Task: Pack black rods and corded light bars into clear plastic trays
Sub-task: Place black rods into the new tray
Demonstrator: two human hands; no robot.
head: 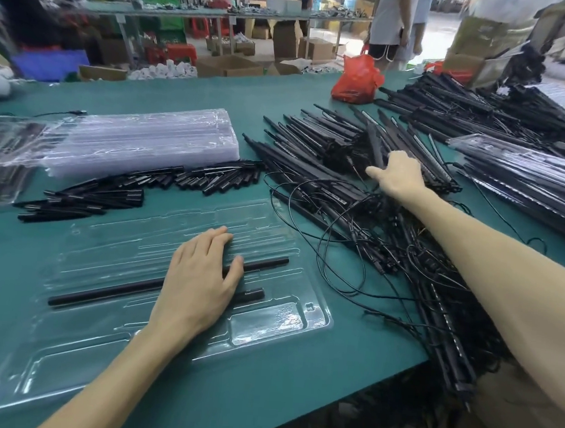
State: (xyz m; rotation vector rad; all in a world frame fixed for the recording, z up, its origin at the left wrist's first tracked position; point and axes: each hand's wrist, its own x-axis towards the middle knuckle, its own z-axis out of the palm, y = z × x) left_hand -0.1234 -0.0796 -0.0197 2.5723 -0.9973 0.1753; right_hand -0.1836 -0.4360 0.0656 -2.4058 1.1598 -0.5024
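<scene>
A clear plastic tray (267, 316) lies on the green table in front of me. One long black rod (108, 293) sits in a groove of it, and a shorter rod end (252, 293) shows just below. My left hand (199, 278) rests flat on the tray, fingers straight, covering the middle of the rods. My right hand (399, 175) reaches far over a big pile of corded light bars (329, 150) and curls its fingers into the bars; what the fingers hold is hidden. Loose short black rods (109, 191) lie behind the tray.
A stack of clear trays (139, 140) stands at the back left. Filled trays (527, 184) sit at the right. Tangled black cords (355, 245) spill toward the table's right edge. A red bag (357, 80) lies at the far side. People stand beyond the table.
</scene>
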